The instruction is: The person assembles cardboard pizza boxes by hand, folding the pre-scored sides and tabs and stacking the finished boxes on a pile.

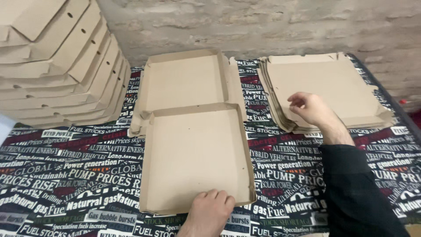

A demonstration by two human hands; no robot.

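Nearest the camera, the left hand (212,206) lies palm down on the front edge of an open cardboard box (195,158), fingers curled loosely over the raised front wall and pressing it rather than gripping anything. The box lies unfolded in the middle of the table (66,175), its near tray with side walls standing and its far tray stretching away behind it, joined along a raised fold (both trays show bare brown cardboard inside).

A little further out and to the right, the right hand (309,107), in a dark sleeve (355,188), reaches over the near left corner of a stack of flat box blanks (329,90). Its fingers are bent inward and partly closed, touching or just above the top sheet; whether they pinch a sheet cannot be told.

The table wears a cloth printed with dense lettering in white, red and green on black. At the far left, a leaning pile of folded boxes (57,61) rises above the table's edge, their side flaps showing small round holes. Behind everything stands a rough, pale brick wall (263,26).
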